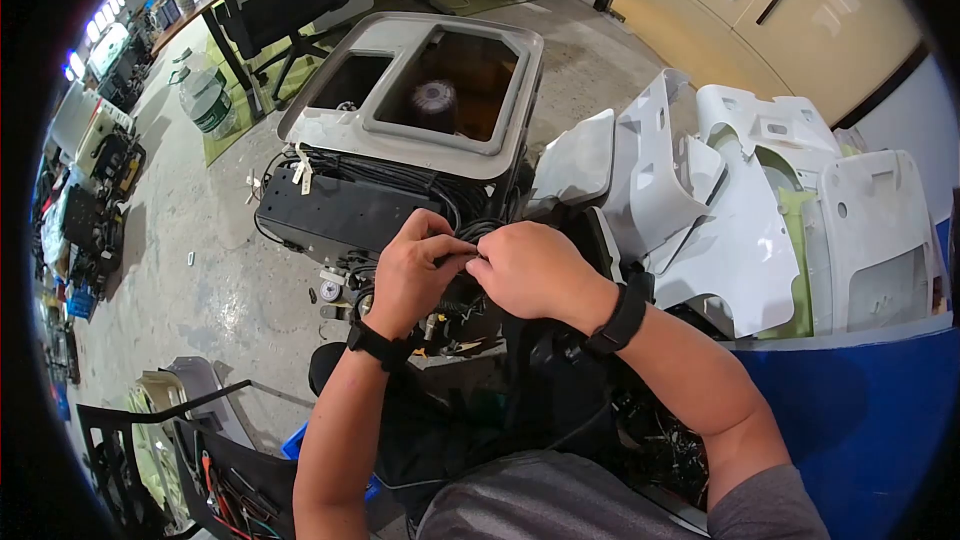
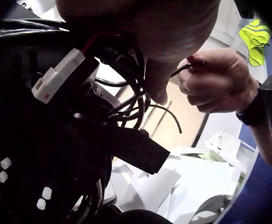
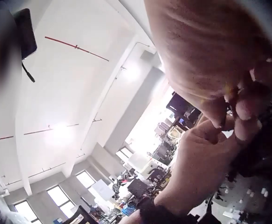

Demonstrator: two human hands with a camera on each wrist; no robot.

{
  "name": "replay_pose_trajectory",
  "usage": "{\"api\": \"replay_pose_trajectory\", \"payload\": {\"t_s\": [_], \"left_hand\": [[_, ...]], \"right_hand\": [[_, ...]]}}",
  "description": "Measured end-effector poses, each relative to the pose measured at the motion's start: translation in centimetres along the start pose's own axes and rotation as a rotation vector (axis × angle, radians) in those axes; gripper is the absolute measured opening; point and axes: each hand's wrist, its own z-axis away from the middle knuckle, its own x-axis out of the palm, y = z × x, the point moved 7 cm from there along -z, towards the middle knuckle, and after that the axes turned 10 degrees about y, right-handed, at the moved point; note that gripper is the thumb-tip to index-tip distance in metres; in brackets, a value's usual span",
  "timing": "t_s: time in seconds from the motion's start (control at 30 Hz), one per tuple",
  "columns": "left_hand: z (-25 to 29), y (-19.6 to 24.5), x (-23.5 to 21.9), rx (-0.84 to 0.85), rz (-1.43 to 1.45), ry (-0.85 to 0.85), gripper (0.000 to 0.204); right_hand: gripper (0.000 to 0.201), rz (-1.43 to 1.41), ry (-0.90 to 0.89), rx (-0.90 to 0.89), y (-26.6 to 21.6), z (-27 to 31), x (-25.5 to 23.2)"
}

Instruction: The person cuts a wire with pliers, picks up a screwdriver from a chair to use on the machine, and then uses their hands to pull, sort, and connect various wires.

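My left hand (image 1: 408,275) and right hand (image 1: 530,268) meet over a bundle of cables in the head view, fingertips almost touching. Between them runs a thin black cable (image 2: 180,70), which the right thumb and fingers pinch near its end. The left fingers hold the cable a short way along, beside looped black cables (image 2: 138,112) in the left wrist view. Another loose cable end curves out below the left fingertips. A white plug connector (image 2: 59,77) on red and black wires hangs close by. In the right wrist view, the hands largely hide the cable.
A black metal box (image 1: 335,208) lies just ahead of the hands, before a pale frame (image 1: 525,80) with dark windows. White plastic panels (image 1: 735,250) are piled at the right beside a blue surface (image 1: 850,420). Water bottles (image 1: 205,100) and an office chair (image 1: 285,0) stand at far left.
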Motion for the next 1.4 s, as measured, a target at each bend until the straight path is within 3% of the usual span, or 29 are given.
{"api": "replay_pose_trajectory", "payload": {"t_s": [0.1,0.2,0.27,0.4,0.5,0.57,0.67,0.8,0.93,1.0,1.07,1.13,1.17,1.3,1.37,1.4], "left_hand": [[-0.2,0.3,0.0,0.012,-0.004,0.013,0.021],[-0.4,0.6,-0.2,0.090,-0.049,0.066,0.015],[-0.6,0.8,-0.2,0.100,-0.050,0.051,0.015],[-0.9,1.0,-0.2,0.122,-0.061,0.031,0.016],[-0.9,0.1,0.2,0.020,0.008,0.013,0.015],[-0.9,0.2,0.1,0.014,0.008,0.006,0.015],[-1.0,0.0,0.3,0.012,0.006,-0.010,0.015],[-1.2,0.2,0.3,0.013,-0.001,-0.035,0.016],[-1.4,0.1,0.4,0.044,-0.009,-0.123,0.017],[-1.5,-0.1,0.3,0.034,-0.025,-0.149,0.017],[-1.7,-0.3,0.2,0.051,0.015,-0.145,0.017],[-1.6,-0.8,0.2,0.084,0.011,-0.158,0.017],[-1.6,-0.7,0.3,0.116,0.011,-0.171,0.017],[-1.6,0.2,0.1,0.097,-0.010,-0.175,0.019],[-1.5,0.2,0.0,0.082,0.022,-0.154,0.020],[-1.5,-0.1,0.1,0.081,0.021,-0.153,0.020]], "right_hand": [[0.023,0.117,-0.031,-0.044,0.0,0.1,-0.1],[0.012,0.200,0.095,-0.170,-0.4,0.2,-0.5],[0.007,0.339,0.212,-0.366,-1.7,0.3,-1.3],[0.007,0.402,0.185,-0.491,-1.4,0.2,-1.8],[0.020,0.230,0.289,-0.336,-0.2,0.2,-2.6],[0.038,0.183,0.138,0.035,1.9,-0.2,-2.4],[0.047,0.012,0.132,0.169,3.2,-0.3,-1.6],[0.041,-0.152,0.072,0.254,3.5,-0.9,-0.6],[0.023,-0.069,0.171,0.070,1.5,-1.2,-0.4],[0.015,0.128,0.230,-0.241,-0.7,-1.0,-0.6],[0.013,0.178,0.273,-0.337,-1.1,-1.1,-1.4],[0.011,0.288,0.203,-0.628,-2.5,-0.6,-1.0],[0.010,0.279,0.224,-0.688,-2.9,-0.2,-1.3],[0.014,0.259,0.186,-0.588,-1.9,0.0,-1.3],[0.028,-0.055,0.148,-0.265,-0.5,-0.2,-2.1],[0.028,-0.056,0.148,-0.266,-0.6,-0.3,-2.1]]}}
